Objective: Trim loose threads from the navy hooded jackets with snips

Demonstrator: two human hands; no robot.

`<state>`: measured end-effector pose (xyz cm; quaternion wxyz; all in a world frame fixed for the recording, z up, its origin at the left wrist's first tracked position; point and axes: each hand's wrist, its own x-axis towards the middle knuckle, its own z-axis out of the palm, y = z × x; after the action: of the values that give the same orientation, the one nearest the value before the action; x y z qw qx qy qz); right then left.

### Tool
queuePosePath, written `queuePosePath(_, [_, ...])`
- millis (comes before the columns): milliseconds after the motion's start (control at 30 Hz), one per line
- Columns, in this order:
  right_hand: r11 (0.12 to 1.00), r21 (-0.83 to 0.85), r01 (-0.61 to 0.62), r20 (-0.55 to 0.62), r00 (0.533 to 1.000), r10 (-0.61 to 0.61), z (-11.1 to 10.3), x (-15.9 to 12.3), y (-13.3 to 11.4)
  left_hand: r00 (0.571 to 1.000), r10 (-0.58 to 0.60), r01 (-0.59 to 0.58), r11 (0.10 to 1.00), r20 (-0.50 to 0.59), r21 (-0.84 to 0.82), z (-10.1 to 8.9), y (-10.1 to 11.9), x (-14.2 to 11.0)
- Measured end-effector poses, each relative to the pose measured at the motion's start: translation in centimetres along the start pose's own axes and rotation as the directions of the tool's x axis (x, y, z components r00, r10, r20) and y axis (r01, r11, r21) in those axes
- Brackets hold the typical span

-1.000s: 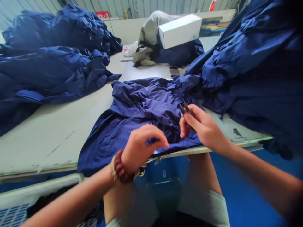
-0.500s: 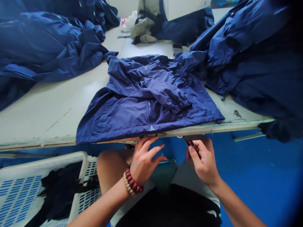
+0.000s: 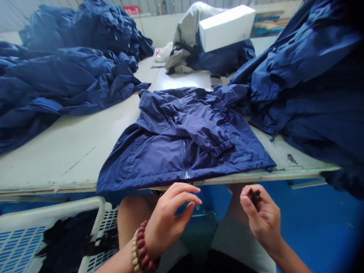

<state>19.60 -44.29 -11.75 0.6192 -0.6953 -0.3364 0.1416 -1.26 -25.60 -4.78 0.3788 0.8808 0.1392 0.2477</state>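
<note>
A navy blue jacket (image 3: 182, 140) lies spread on the pale table (image 3: 65, 151), its hem at the near edge and its zip running toward me. My left hand (image 3: 170, 218), with a bead bracelet at the wrist, hovers just below the table edge, fingers apart and holding nothing. My right hand (image 3: 260, 216) is below the edge too, fingers curled round a small dark tool (image 3: 254, 197) that looks like thread snips. Neither hand touches the jacket.
Heaps of blue jackets lie at the left (image 3: 62, 72) and right (image 3: 309, 76). A white box (image 3: 226, 26) rests on clothing at the back, with a phone (image 3: 215, 80) in front of it. A white slatted basket (image 3: 34, 235) with dark scraps stands at lower left.
Both hands have come off the jacket and dropped below the table edge. The jacket now lies flatter. The right hand still has the small tool.
</note>
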Motion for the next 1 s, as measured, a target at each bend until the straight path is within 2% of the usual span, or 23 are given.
queuePosePath(100, [0.975,0.141,0.174,-0.098,0.982,-0.161,0.3,5.8,-3.3,0.986,0.163,-0.162,0.986,-0.026,0.047,-3.2,1.6,4.8])
queuePosePath(167, [0.942,0.208,0.262,-0.160,0.960,-0.232,1.1,11.8,-5.6,0.966,0.254,-0.245,0.959,-0.051,0.139,-5.0,1.1,9.3])
queuePosePath(200, [0.932,0.188,0.310,-0.200,0.941,-0.273,1.6,15.2,-6.5,0.958,0.282,-0.266,0.944,-0.057,0.194,-5.6,0.2,11.8])
queuePosePath(233, [0.928,0.119,0.353,-0.230,0.919,-0.320,2.2,18.6,-7.1,0.954,0.295,-0.272,0.929,-0.057,0.249,-6.1,-1.0,14.4])
queuePosePath(300, [0.893,-0.160,0.421,-0.262,0.854,-0.449,3.6,25.2,-7.2,0.969,0.245,-0.213,0.901,-0.038,0.378,-6.4,-4.3,19.1])
queuePosePath(367, [0.761,-0.487,0.428,-0.200,0.794,-0.574,4.8,30.4,-5.7,0.990,0.138,-0.096,0.846,-0.041,0.524,-6.2,-8.3,22.7])
queuePosePath(433, [0.612,-0.685,0.395,-0.107,0.777,-0.621,5.7,33.5,-3.2,0.998,-0.052,0.064,0.770,-0.038,0.635,-5.8,-12.0,24.6])
queuePosePath(467, [0.572,-0.739,0.355,-0.083,0.795,-0.601,6.1,34.3,-1.8,0.989,-0.146,0.122,0.737,-0.019,0.665,-5.6,-13.5,25.0])
queuePosePath(533, [0.554,-0.794,0.251,-0.086,0.856,-0.510,6.5,34.9,0.9,0.964,-0.263,0.167,0.703,0.034,0.691,-5.3,-15.6,24.8])
queuePosePath(667, [0.627,-0.771,0.110,-0.135,0.934,-0.330,6.2,35.3,3.9,0.965,-0.254,0.140,0.712,0.067,0.688,-5.5,-16.8,23.5])
queuePosePath(733, [0.695,-0.717,0.050,-0.158,0.960,-0.232,5.8,35.9,4.0,0.967,-0.249,0.155,0.726,0.046,0.670,-5.6,-16.7,23.3])
queuePosePath(800, [0.741,-0.671,0.015,-0.185,0.965,-0.187,5.6,36.2,3.4,0.975,-0.221,0.177,0.776,-0.001,0.605,-5.6,-16.2,23.3])
queuePosePath(867, [0.766,-0.638,0.072,-0.199,0.946,-0.255,5.9,35.8,2.2,0.986,-0.161,0.167,0.889,-0.049,0.427,-5.5,-15.5,23.4])
queuePosePath(933, [0.786,-0.580,0.214,-0.171,0.911,-0.375,6.6,34.5,0.7,0.988,-0.135,0.141,0.987,-0.073,0.077,-5.2,-14.3,23.4])
queuePosePath(967, [0.793,-0.527,0.306,-0.122,0.896,-0.427,7.1,33.6,-0.1,0.985,-0.155,0.144,0.979,-0.069,-0.143,-5.1,-13.7,23.4])
queuePosePath(1000, [0.796,-0.454,0.400,-0.042,0.883,-0.468,7.6,32.5,-0.8,0.979,-0.197,0.165,0.919,-0.055,-0.357,-5.0,-13.2,23.3])
